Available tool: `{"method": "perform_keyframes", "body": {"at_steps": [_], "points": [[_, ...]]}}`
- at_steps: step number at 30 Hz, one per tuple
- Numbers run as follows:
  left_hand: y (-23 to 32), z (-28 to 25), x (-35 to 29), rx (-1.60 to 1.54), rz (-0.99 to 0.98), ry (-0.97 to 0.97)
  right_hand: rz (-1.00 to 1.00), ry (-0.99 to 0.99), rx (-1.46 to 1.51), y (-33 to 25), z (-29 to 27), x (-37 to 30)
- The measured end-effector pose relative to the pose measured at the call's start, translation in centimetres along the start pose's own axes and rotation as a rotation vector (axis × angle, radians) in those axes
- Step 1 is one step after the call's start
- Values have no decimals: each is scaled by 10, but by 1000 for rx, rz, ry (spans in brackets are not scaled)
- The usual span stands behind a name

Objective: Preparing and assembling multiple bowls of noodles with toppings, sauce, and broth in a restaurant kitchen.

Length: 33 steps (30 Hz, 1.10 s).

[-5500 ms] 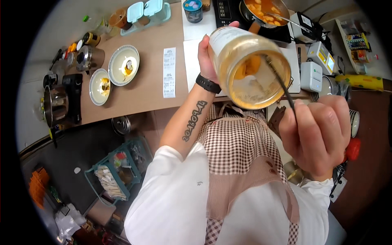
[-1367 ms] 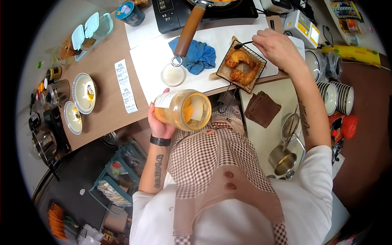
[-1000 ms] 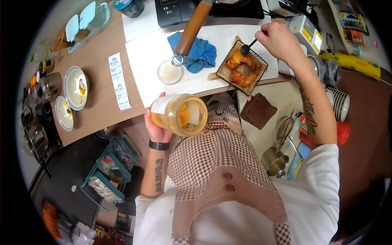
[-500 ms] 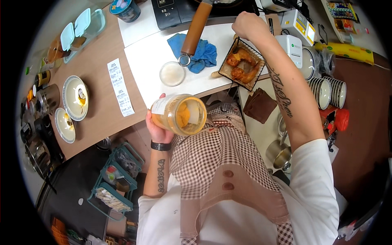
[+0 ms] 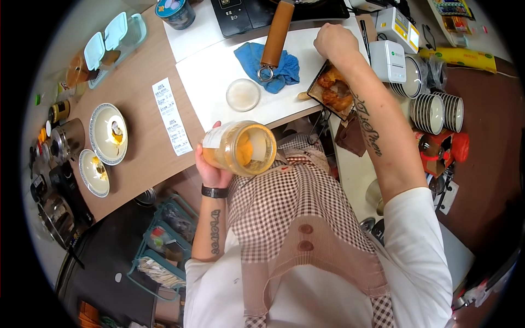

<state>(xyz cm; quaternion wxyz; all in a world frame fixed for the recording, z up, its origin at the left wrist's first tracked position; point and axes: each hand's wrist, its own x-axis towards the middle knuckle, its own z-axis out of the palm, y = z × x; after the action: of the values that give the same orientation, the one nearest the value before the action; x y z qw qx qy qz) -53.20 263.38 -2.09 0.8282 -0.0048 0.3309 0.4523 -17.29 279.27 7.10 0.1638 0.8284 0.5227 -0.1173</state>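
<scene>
My left hand (image 5: pixel 213 170) is closed round a wide glass jar (image 5: pixel 240 147) of orange-yellow powder, tilted so its uncovered mouth shows. A round, pale translucent lid (image 5: pixel 243 95) lies beyond it on the white board. My right hand (image 5: pixel 334 41) is closed in a fist over the far end of a small dark wire basket (image 5: pixel 315 92). Whatever its fingers may hold is hidden. Browned, glazed pieces of fried chicken (image 5: pixel 336 98) fill the basket, which my right forearm partly covers.
A pan's brown handle (image 5: pixel 278 38) juts from the black cooktop (image 5: pixel 235 19) over a blue cloth (image 5: pixel 249 59). Two soiled bowls (image 5: pixel 94 131) and a paper receipt (image 5: pixel 170 117) are on the left. Stacked bowls (image 5: pixel 426 115) and a white printer (image 5: pixel 389 61) stand right.
My right fist has come slightly nearer to me and left, closer over the basket, so my forearm covers more of it. The whole view has shifted a little. The jar stays in my left hand.
</scene>
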Motion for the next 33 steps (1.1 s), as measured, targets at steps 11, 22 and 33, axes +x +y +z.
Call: {"method": "perform_keyframes", "body": {"at_steps": [11,22,33], "points": [[15,2,8,93,-32,-33,140,61,451,87,23,-5],[0,31,4,177,-23,9,11,13,799,162,58,-8],[-21,46,-7,129,-3,27,-115,53,1196,212,60,-77]]}}
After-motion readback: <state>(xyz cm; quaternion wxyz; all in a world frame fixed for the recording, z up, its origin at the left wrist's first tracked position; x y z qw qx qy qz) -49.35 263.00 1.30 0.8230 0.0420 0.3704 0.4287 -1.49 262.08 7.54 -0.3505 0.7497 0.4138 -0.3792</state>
